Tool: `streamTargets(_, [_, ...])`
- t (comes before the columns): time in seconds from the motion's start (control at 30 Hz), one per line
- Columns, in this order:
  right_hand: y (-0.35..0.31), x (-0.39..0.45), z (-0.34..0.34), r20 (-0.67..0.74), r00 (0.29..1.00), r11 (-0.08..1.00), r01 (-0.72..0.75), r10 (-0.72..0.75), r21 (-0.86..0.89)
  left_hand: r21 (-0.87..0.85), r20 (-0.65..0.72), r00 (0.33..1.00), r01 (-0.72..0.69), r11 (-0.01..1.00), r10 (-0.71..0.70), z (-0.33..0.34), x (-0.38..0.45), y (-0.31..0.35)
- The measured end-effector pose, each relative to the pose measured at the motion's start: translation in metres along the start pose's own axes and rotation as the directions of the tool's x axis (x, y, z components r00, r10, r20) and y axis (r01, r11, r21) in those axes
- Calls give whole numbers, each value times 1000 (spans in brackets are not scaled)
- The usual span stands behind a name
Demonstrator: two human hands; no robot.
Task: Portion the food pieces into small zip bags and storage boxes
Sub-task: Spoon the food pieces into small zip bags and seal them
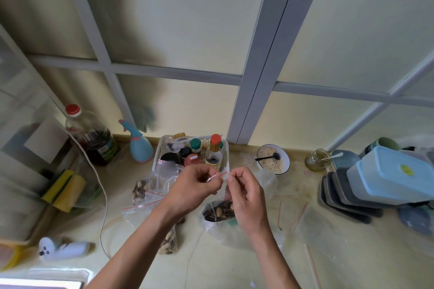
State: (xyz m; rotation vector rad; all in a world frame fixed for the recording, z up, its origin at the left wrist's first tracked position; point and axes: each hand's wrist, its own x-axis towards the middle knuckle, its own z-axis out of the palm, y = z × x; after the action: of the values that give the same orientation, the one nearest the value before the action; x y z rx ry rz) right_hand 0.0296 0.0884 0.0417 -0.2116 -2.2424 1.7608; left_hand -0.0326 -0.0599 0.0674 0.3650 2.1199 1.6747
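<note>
Both hands meet above the counter: left hand (196, 185) and right hand (245, 191) pinch a small zip bag (219, 175) by its red strip. Filled bags (146, 191) lie at nine o'clock, storage boxes (389, 171) at three.

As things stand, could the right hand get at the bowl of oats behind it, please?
Probably yes, once freed: the right hand is pinching the small zip bag along with the left hand. The bowl of oats sits just beyond it, with nothing between.
</note>
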Motion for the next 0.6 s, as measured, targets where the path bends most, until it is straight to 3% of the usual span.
streamTargets(0.23, [0, 0, 3, 57, 998, 999, 14, -11, -49, 29, -7, 1000, -27, 999, 27, -1, 1, -5])
streamTargets(0.37, [2, 5, 6, -7, 989, 976, 148, -151, -161, 54, -37, 998, -43, 998, 45, 0, 0, -6])
streamTargets(0.6, [0, 2, 5, 47, 996, 991, 79, -75, -107, 189, -66, 993, -81, 979, 95, -2, 1, -4])
